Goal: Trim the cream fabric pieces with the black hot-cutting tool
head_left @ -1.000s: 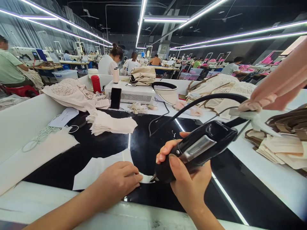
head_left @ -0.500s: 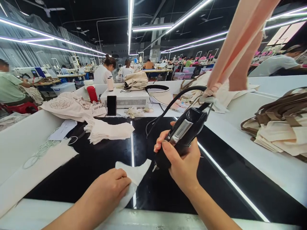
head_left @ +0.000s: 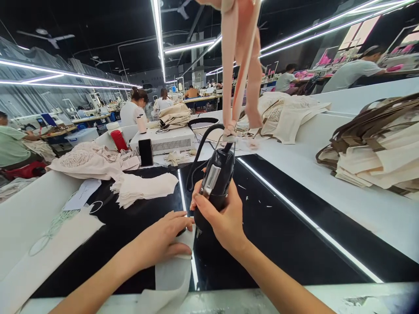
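Observation:
My right hand [head_left: 220,219] is wrapped round a black hand-held cutting tool [head_left: 214,182], held nearly upright with its tip down on the black glass table [head_left: 281,235]. A black cable [head_left: 200,146] and a pink fabric strap [head_left: 240,69] run up from the tool's top. My left hand [head_left: 164,237] lies flat, fingers spread, pressing a white fabric piece [head_left: 172,279] that hangs over the near table edge. The tool's tip sits right beside my left fingertips.
A stack of cream cut pieces [head_left: 144,188] lies at the back left, with a lace heap [head_left: 88,160], a red flask [head_left: 118,139] and a white machine box [head_left: 168,140]. Brown-strapped fabric bundles [head_left: 376,150] sit at right. Other people work at far tables.
The tool has swung from a slant to nearly upright and moved left toward my left hand. The white fabric piece has been turned and pulled nearer, over the table edge.

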Motion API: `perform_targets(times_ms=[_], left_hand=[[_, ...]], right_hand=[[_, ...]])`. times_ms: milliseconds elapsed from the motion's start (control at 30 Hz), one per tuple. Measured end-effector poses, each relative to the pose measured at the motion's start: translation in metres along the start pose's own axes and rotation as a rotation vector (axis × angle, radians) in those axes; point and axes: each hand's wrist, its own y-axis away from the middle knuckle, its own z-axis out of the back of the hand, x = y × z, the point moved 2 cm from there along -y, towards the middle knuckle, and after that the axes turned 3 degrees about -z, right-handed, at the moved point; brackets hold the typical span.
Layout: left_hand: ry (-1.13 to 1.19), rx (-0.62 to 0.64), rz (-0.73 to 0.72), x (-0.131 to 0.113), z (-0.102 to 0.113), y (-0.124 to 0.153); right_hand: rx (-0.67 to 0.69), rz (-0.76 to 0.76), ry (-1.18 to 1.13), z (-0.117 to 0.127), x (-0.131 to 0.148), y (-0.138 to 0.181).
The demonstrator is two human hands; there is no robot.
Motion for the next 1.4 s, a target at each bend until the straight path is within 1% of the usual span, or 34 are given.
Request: perform_targets(times_ms=[100,333,433,567,800,1233,1400], left_hand=[[-0.007,0.066,0.020,0.006,-0.002,-0.001],[-0.020,0.097,0.031,0.009,-0.005,0.003],[-0.035,0.088,0.031,0.011,-0.005,0.004],[-0.042,0.083,0.024,0.012,-0.005,0.005],[-0.036,0.136,0.069,0.010,-0.004,0.005],[-0.053,0.094,0.054,0.010,-0.003,0.005],[-0.037,0.103,0.058,0.008,-0.002,0.004]], right_hand=[[-0.002,-0.022,-0.009,-0.002,-0.002,0.001],[0.008,-0.021,-0.034,-0.013,-0.004,-0.002],[0.015,-0.011,-0.027,-0.015,-0.004,-0.002],[0.011,-0.003,-0.022,-0.013,-0.004,-0.001],[-0.029,-0.007,0.007,-0.004,-0.007,-0.003],[-0.010,-0.015,-0.023,-0.010,-0.008,-0.001],[-0.008,-0.006,-0.014,-0.011,-0.008,-0.001]])
